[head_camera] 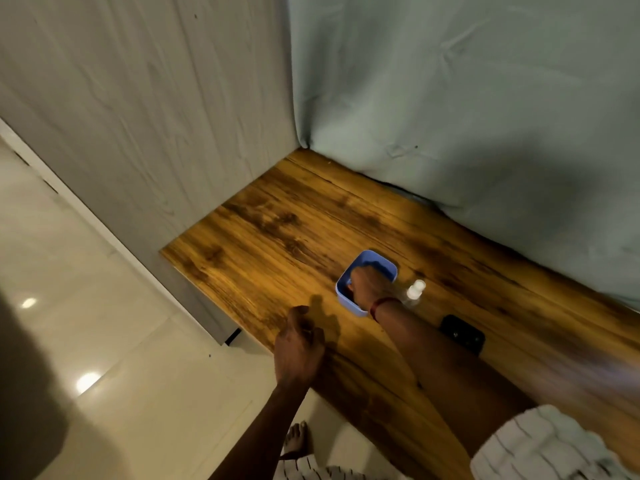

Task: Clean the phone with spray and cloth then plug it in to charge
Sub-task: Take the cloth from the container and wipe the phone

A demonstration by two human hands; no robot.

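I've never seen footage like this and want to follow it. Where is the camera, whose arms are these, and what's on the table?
There is one picture. It comes from a wide-angle camera worn on a person's head, looking down at their own bare hands; there is no machine. The right hand reaches into a blue tub on a wooden table. Its fingers are hidden inside, so I cannot tell whether it holds anything. The left hand hangs loosely curled over the table's near edge and holds nothing. A small clear spray bottle stands beside the tub, and a black phone lies flat nearer the person.
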